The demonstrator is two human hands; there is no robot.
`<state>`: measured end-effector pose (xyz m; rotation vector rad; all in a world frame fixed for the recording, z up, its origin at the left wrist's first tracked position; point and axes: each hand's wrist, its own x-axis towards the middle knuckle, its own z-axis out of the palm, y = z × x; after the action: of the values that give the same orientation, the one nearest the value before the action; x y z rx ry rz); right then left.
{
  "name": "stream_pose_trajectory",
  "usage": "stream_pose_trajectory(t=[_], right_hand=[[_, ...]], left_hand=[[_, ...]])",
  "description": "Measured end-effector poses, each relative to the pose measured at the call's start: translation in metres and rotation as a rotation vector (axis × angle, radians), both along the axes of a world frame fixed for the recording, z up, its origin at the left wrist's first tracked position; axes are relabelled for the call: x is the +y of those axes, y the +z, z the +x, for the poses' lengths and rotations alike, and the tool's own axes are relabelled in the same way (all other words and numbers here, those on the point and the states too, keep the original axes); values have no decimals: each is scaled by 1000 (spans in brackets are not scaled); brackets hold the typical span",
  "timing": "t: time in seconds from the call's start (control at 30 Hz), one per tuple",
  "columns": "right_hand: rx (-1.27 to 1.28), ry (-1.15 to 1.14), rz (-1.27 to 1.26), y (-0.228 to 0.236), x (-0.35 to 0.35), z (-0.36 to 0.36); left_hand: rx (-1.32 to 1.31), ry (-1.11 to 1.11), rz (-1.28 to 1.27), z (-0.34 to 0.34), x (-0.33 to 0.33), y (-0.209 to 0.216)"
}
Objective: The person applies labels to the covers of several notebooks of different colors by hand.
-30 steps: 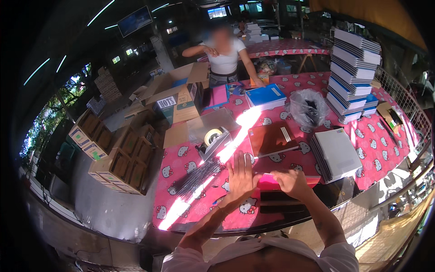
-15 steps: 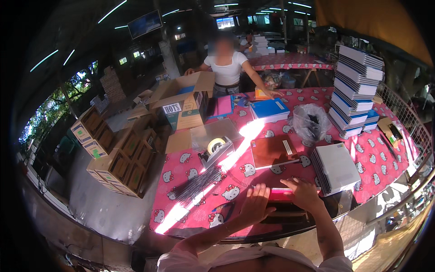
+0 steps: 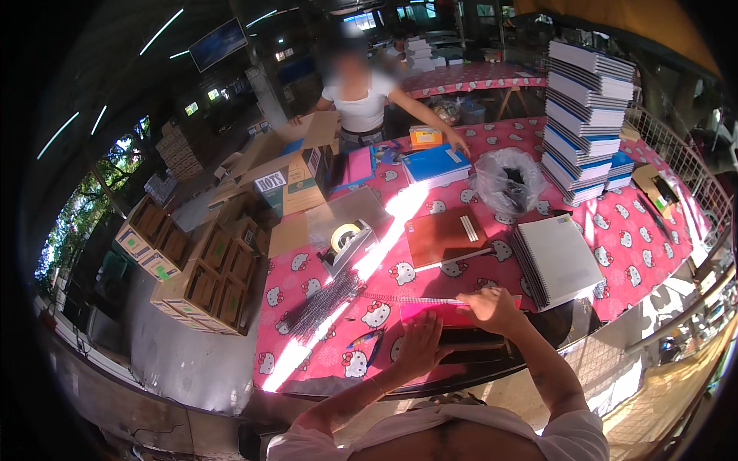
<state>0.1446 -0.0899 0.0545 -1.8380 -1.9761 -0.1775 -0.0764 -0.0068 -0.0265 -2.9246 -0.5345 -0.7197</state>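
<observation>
A pink-red notebook (image 3: 415, 311) lies at the near edge of the table, partly covered by my hands. My left hand (image 3: 421, 344) rests flat on its cover, fingers stretched out. Along the notebook's far edge runs a thin spiral coil (image 3: 384, 296), its loose end sticking out to the left. My right hand (image 3: 489, 309) is closed in a pinch at that edge, on the coil; its fingertips partly hide the grip. To the left lies a bundle of dark spiral coils (image 3: 323, 304).
Nearby are a tape dispenser (image 3: 346, 244), a brown notebook (image 3: 446, 234), grey-covered spiral notebooks (image 3: 560, 257) and a clear plastic bag (image 3: 509, 184). A tall notebook stack (image 3: 588, 123) stands right. Across the table, a person (image 3: 357, 104) touches blue notebooks (image 3: 436, 164) beside an open carton (image 3: 288, 184).
My left hand has slid from the notebook's far edge down onto its cover. My right hand has shifted to a pinch on the coil. The whole view has tilted slightly.
</observation>
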Motion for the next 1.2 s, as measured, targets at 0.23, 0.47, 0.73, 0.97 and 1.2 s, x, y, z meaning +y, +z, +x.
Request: stream_pose_trajectory(t=[0.23, 0.47, 0.73, 0.97, 1.2], right_hand=[[25, 14, 26, 0, -7, -1], [50, -19, -126, 10, -7, 1], [1334, 147, -113, -37, -55, 51], [1408, 158, -138, -56, -40, 41], [1299, 146, -31, -50, -49, 31]], left_hand=[[10, 71, -75, 15, -10, 21], [-44, 55, -62, 36, -3, 42], [-47, -96, -34, 40, 5, 104], [-69, -160, -164, 43, 19, 109], [65, -75, 39, 55, 4, 101]])
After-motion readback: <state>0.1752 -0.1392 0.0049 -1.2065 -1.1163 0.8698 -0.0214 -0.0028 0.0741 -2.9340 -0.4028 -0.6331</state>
